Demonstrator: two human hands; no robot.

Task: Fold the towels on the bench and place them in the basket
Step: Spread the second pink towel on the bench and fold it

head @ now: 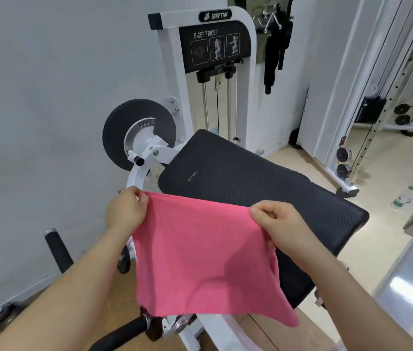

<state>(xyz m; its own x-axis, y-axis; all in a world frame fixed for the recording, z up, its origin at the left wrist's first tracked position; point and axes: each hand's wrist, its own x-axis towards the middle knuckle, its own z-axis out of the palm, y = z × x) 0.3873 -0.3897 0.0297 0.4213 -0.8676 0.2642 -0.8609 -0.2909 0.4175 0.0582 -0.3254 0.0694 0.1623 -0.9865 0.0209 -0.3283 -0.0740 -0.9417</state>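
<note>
Both hands hold a pink towel (200, 249) spread in the air in front of the person, over the near end of the black padded worktop (251, 178). The left hand (125, 211) pinches the towel's upper left corner between thumb and curled fingers; the right hand (276, 221) grips the upper right edge, fingers folded over the cloth, some of which is bunched below the palm. The top edge runs taut between the two hands, sagging a little in the middle, and the cloth hangs down from it as a single sheet, its lower right corner drooping lowest. Whether the hanging cloth touches the worktop behind it cannot be told. The worktop is ribbed, tilted, and belongs to a white bicep/tricep machine (215, 46) that stands against a pale wall, with a black round disc (116, 133) on its pivot arm at the left. A black foam-covered handle (57, 252) sticks up at lower left, and a second black handle (121, 330) lies below the towel. Black straps (276, 46) hang on the wall behind the machine. To the right stands a white cable rack (367, 110), and a plastic water bottle (401, 199) stands on the light floor (377, 249) near it.
</note>
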